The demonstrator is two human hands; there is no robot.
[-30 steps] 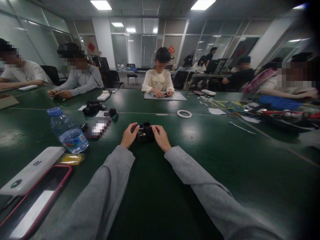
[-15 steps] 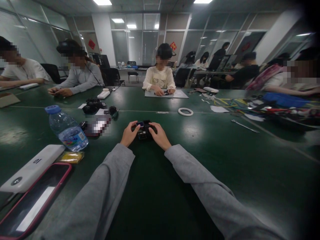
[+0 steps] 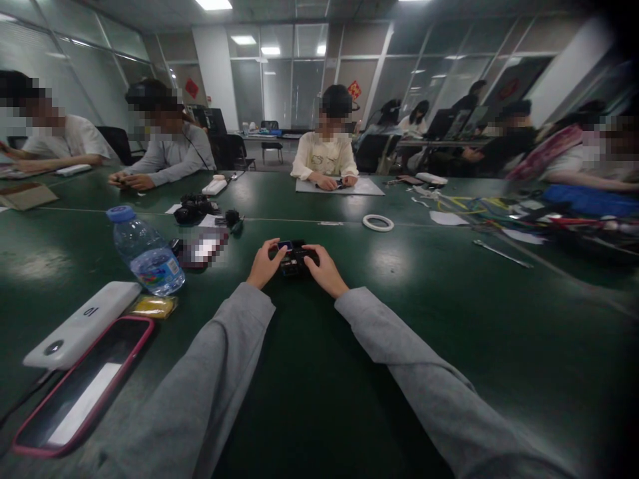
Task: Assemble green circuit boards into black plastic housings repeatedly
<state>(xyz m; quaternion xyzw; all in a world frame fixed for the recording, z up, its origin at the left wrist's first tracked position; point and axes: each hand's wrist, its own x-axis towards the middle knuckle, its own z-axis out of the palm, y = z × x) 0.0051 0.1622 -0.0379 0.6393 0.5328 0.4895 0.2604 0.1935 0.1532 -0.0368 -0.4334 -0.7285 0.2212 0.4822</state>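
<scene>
Plainly, fingers (image 3: 311,249) hold the black device (image 3: 291,268) at edges, bottle (image 3: 158,269) well apart.

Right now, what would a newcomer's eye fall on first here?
Probably the grey sleeves leading to the left hand and right hand at the centre, which hold a small dark device. Next, the blue-capped bottle at left, beyond a white oblong device and a pink-edged phone on the green table.

Two near hands (image 3: 264,265) (image 3: 325,271), seemingly one device (image 3: 291,267) between them, one bottle (image 3: 156,266), one white ring (image 3: 378,229)
</scene>
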